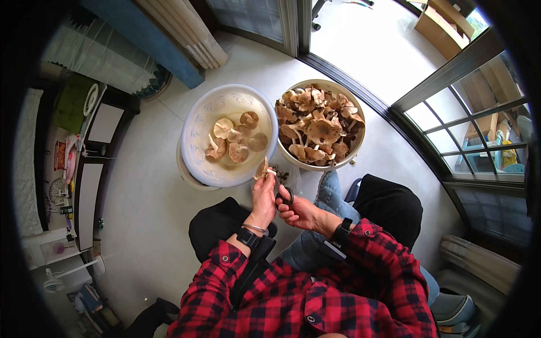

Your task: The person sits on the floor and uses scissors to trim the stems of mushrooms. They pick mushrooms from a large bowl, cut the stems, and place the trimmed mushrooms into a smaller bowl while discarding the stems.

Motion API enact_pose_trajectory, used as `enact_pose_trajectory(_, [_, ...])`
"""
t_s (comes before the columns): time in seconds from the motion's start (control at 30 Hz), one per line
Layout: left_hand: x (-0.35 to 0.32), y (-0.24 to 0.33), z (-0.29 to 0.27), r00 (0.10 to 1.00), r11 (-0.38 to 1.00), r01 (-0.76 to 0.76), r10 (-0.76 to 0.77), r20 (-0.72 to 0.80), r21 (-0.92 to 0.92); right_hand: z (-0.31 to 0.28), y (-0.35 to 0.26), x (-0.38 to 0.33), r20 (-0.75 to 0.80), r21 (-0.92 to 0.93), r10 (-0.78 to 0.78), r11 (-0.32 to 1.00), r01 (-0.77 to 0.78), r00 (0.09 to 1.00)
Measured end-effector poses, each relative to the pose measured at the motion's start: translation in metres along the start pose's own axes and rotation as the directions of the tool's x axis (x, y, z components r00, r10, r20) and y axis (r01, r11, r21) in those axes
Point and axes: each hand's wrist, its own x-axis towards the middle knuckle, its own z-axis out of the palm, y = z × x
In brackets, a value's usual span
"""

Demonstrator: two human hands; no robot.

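Note:
My left hand (263, 197) pinches a brown mushroom (261, 168), its pale stem pointing right, just beyond the near rim of a white-and-blue basin (197, 121). Several trimmed-looking mushrooms (238, 152) lie in that basin. Close beside it, my right hand (301, 213) is closed around the black handles of scissors (286, 195). Their blades point up towards the mushroom's stem; whether they touch it I cannot tell. To the right, a second round basin (360, 135) is heaped with brown mushrooms (322, 129), some with dark, dirty stems.
Dark scraps (280, 173) lie on the floor between the basins and my hands. My knees (389, 203) stand on either side. A glazed door (462, 124) stands at the right, a cabinet (93, 169) at the left. Curtains (191, 34) hang at the far left.

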Motion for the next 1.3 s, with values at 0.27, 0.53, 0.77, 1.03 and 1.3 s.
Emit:
enact_pose_trajectory(0.27, [0.005, 0.005, -0.003, 0.996, 0.99, -0.082, 0.086, -0.036, 0.112, 0.002, -0.002, -0.004, -0.172, -0.075, -0.048, 0.997, 0.035, 0.984])
enact_pose_trajectory(0.53, [-0.011, 0.03, -0.001, 0.963, 0.896, -0.263, 0.219, 0.158, 0.358, 0.008, -0.013, -0.014, -0.214, -0.056, -0.109, 0.994, 0.099, 0.971])
enact_pose_trajectory(0.77, [0.056, 0.121, -0.078, 0.846, 0.039, -0.143, 0.523, 0.102, 0.989, 0.027, -0.01, -0.035, -0.143, -0.296, -0.093, 0.954, 0.047, 0.985])
enact_pose_trajectory(1.03, [0.074, 0.138, -0.057, 0.909, -0.418, -0.041, 0.361, 0.207, 0.908, 0.086, -0.023, -0.117, 0.077, -0.567, -0.255, 0.784, 0.253, 0.964])
enact_pose_trajectory(1.3, [-0.02, 0.028, 0.078, 0.533, -0.064, -0.842, 0.064, 0.844, 0.536, 0.054, -0.183, -0.314, 0.138, -0.828, -0.834, 0.198, 0.524, 0.534])
